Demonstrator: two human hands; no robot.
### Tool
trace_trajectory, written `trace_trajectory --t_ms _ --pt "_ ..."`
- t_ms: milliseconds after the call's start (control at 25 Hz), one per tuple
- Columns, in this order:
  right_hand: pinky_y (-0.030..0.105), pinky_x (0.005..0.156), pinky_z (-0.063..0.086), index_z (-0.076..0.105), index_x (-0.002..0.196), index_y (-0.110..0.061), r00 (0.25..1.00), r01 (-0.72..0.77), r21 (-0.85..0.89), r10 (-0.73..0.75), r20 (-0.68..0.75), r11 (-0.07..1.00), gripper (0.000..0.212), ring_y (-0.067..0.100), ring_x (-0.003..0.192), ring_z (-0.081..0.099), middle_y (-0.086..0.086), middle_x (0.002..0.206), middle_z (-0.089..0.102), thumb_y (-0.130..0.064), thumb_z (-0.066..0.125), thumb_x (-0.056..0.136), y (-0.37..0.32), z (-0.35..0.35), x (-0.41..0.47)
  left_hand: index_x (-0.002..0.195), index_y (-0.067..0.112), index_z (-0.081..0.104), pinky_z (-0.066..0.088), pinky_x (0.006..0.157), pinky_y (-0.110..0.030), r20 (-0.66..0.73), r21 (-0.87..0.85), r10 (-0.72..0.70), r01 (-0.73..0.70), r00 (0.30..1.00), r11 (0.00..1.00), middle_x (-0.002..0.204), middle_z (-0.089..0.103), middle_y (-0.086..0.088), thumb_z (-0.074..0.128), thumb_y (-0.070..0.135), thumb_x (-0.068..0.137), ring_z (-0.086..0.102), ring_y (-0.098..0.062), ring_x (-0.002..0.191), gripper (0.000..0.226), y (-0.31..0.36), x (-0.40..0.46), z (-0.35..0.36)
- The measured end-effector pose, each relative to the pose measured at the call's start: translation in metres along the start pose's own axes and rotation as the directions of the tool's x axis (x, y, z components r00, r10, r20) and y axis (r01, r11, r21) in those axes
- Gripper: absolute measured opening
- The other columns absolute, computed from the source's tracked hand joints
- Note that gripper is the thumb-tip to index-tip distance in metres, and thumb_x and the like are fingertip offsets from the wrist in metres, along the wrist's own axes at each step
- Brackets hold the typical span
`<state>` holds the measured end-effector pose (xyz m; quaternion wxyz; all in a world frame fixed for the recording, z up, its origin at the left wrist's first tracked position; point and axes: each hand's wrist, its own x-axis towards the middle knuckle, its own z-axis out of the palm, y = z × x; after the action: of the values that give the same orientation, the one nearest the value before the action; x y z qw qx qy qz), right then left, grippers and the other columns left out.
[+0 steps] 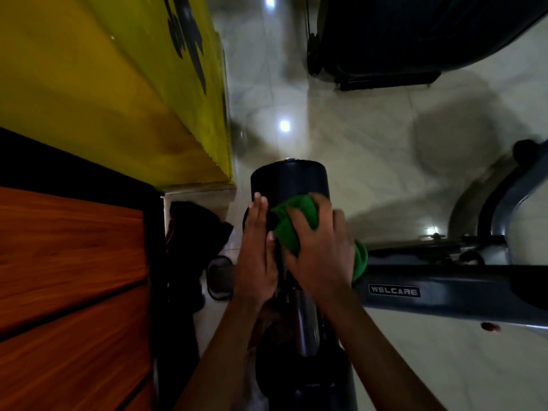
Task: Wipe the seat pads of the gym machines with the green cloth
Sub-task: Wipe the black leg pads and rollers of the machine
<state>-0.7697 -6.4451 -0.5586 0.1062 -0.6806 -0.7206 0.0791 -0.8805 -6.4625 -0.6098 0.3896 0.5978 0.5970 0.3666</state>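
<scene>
While your left hand (257, 247) lies flat, fingers straight, against the left side of the black seat pad (290, 185), you look to be mid-wipe: your right hand (318, 247) grips the bunched green cloth (292, 222) and presses it onto the pad's near end. Next, you probably need to sweep toward the far, uncovered end. At far left stand a wooden panel (71, 262) and yellow wall (103, 84); dark clothing (192, 232) hangs beside the pad. To the right, the machine's grey frame bar (459, 292) runs close by.
</scene>
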Motion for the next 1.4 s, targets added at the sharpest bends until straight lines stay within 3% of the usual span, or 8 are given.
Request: trace_trajectory --t_ms 240,360,480,600,720,880,1080,1400 --pt "0.043 0.08 0.041 0.054 0.122 -0.022 0.986 0.111 -0.081 -0.099 0.135 0.991 0.044 0.036 0.109 0.044 0.014 0.135 0.04 -0.037 0.053 0.08 -0.009 -0.005 0.1 0.149 0.005 0.019 0.014 0.119 -0.032 0.012 0.032 -0.017 0.017 1.0 0.999 0.158 0.017 -0.009 0.027 0.028 0.1 0.014 -0.021 0.147 0.054 -0.006 0.0 -0.002" --pt "0.041 0.07 0.047 0.061 0.111 -0.024 0.989 0.145 -0.015 -0.144 0.034 0.989 0.043 0.037 0.097 0.052 0.015 0.13 0.047 -0.038 0.052 0.072 0.002 -0.008 0.061 0.149 0.005 0.02 0.013 0.119 -0.031 0.012 -0.011 -0.059 0.059 0.998 0.998 0.158 0.018 -0.007 0.025 0.035 0.102 0.012 -0.02 0.147 0.056 -0.001 0.0 -0.002" --pt "0.042 0.064 0.054 0.051 0.119 -0.031 0.992 0.112 0.086 -0.117 0.049 0.99 0.067 0.036 0.099 0.053 0.012 0.132 0.038 -0.034 0.079 0.058 0.016 -0.008 -0.026 0.15 0.008 0.017 0.012 0.118 -0.026 0.029 0.019 -0.017 0.016 0.999 1.0 0.159 0.014 -0.003 0.022 0.039 0.103 0.009 -0.017 0.147 0.056 -0.004 0.0 -0.007" --pt "0.043 0.063 0.056 0.05 0.119 -0.036 0.993 0.079 0.189 -0.095 0.075 0.979 0.064 0.032 0.102 0.052 0.008 0.133 0.039 -0.038 0.072 0.059 0.021 -0.009 -0.073 0.149 0.011 0.021 0.017 0.118 -0.031 -0.026 0.027 -0.031 0.032 0.999 0.999 0.159 0.015 0.005 0.024 0.039 0.103 0.011 -0.012 0.146 0.054 0.008 0.003 -0.007" --pt "0.032 0.076 0.055 0.054 0.111 -0.033 0.998 -0.063 0.402 0.058 0.026 0.913 0.044 0.024 0.106 0.056 0.002 0.129 0.042 -0.04 0.058 0.068 0.027 -0.017 -0.072 0.147 0.012 0.032 0.02 0.118 -0.045 -0.084 0.014 -0.023 0.024 0.996 1.0 0.158 0.021 0.001 0.032 0.027 0.101 0.013 -0.012 0.146 0.048 0.032 0.02 0.002" --pt "0.018 0.084 0.045 0.056 0.108 -0.03 0.947 -0.231 0.56 0.316 -0.059 0.796 0.04 0.02 0.106 0.056 0.001 0.124 0.044 -0.036 0.057 0.069 0.04 -0.025 -0.083 0.149 0.009 0.026 0.002 0.12 -0.035 0.057 0.289 0.077 -0.091 0.995 0.953 0.158 0.017 -0.003 0.029 0.032 0.1 0.004 -0.013 0.147 0.054 0.036 0.035 0.02" --pt "0.031 0.081 0.052 0.053 0.115 -0.031 0.976 -0.166 0.465 0.211 -0.046 0.87 0.046 0.027 0.11 0.055 0.002 0.128 0.042 -0.037 0.058 0.07 0.03 -0.015 -0.072 0.15 0.008 0.018 0.013 0.12 -0.033 0.044 0.138 0.032 -0.038 0.999 0.99 0.159 0.012 0.0 0.023 0.035 0.103 0.008 -0.013 0.147 0.055 -0.002 0.022 -0.007" --pt "0.04 0.067 0.049 0.056 0.112 -0.022 0.997 0.053 -0.012 -0.053 -0.057 0.999 0.044 0.036 0.092 0.054 0.017 0.123 0.051 -0.042 0.051 0.073 0.005 -0.003 0.049 0.148 0.001 0.019 0.012 0.119 -0.03 -0.019 -0.017 -0.023 0.022 1.0 1.0 0.159 0.012 -0.008 0.023 0.031 0.103 0.009 -0.021 0.147 0.055 -0.001 0.015 0.006"
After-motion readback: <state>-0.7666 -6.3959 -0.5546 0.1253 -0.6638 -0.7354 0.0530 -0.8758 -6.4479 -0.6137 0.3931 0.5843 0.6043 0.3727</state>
